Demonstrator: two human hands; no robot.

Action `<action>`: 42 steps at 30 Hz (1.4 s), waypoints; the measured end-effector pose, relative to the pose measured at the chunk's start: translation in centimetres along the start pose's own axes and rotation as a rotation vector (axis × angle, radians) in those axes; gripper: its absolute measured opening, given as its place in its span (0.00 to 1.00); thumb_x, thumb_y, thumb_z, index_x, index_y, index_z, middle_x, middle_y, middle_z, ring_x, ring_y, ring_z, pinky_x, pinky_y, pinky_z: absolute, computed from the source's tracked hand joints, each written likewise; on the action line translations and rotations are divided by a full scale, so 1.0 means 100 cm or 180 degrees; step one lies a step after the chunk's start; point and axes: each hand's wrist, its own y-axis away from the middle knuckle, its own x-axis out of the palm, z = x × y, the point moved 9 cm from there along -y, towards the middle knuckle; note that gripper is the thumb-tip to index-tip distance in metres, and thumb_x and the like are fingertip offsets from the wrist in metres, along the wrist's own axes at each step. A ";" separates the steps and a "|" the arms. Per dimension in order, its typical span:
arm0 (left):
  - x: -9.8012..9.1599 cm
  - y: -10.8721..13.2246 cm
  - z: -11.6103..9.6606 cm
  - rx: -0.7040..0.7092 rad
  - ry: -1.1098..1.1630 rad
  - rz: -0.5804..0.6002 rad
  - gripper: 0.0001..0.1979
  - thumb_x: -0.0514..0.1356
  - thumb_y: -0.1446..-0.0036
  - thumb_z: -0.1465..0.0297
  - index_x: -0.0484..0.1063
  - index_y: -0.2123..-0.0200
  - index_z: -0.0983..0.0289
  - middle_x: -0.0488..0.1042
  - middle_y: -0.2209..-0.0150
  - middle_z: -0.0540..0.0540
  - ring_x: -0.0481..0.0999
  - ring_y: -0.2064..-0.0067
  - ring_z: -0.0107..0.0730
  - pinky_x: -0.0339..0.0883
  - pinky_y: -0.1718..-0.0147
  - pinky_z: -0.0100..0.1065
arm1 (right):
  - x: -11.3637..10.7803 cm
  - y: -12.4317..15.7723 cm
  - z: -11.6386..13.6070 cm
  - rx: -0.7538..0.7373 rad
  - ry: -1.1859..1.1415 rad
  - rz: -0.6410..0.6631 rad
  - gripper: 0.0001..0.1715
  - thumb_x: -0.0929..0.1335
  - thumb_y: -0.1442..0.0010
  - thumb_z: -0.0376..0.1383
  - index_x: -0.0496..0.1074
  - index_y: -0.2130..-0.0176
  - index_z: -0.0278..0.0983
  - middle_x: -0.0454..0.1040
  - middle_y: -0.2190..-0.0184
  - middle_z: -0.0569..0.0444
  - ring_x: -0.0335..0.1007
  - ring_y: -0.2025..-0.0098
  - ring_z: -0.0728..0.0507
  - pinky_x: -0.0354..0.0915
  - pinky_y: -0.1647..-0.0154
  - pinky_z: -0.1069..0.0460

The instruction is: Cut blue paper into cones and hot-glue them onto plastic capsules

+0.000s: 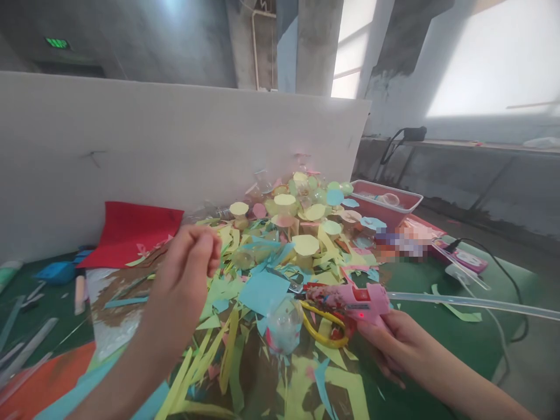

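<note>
My right hand (396, 344) grips the handle of a pink hot glue gun (361, 301), whose nozzle points left. A long clear glue stick (441, 299) sticks out of its back end. My left hand (188, 256) is raised over the paper scraps with its fingers curled closed. Whatever those fingers may hold is hidden. Between the hands a clear plastic cup (285, 326) lies among the scraps, close to the glue gun's nozzle. Yellow-handled scissors (326, 335) lie beneath the gun, and a sheet of blue paper (265, 291) is beside their blades.
Behind the scraps rises a pile of clear cups with coloured paper discs (306, 245). A pink plastic bin (385, 204) stands at the right back. Red paper (135, 230) lies at the left, before a white board (184, 140). A black cable (503, 265) runs down the right side.
</note>
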 end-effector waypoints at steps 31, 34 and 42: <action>0.087 0.076 0.112 0.0374 -0.1631 0.1969 0.13 0.60 0.45 0.59 0.73 0.57 0.57 0.73 0.54 0.54 0.68 0.49 0.47 0.65 0.52 0.45 | 0.001 0.005 -0.017 0.0406 0.0240 -0.0087 0.38 0.59 0.52 0.70 0.60 0.70 0.39 0.56 0.85 0.65 0.49 0.83 0.53 0.50 0.82 0.56; 0.087 0.077 0.113 0.0379 -0.1652 0.1986 0.13 0.60 0.44 0.60 0.73 0.57 0.58 0.73 0.53 0.55 0.67 0.49 0.47 0.64 0.51 0.46 | 0.002 0.006 -0.014 0.0401 0.0201 -0.0040 0.41 0.58 0.55 0.72 0.62 0.68 0.39 0.56 0.85 0.65 0.49 0.83 0.53 0.50 0.82 0.56; 0.087 0.075 0.116 0.0420 -0.1548 0.1947 0.14 0.61 0.45 0.61 0.73 0.56 0.58 0.73 0.55 0.54 0.67 0.50 0.46 0.64 0.51 0.46 | 0.000 0.023 -0.018 0.0323 0.0140 0.0057 0.42 0.59 0.55 0.73 0.66 0.69 0.38 0.54 0.85 0.64 0.47 0.83 0.53 0.49 0.84 0.57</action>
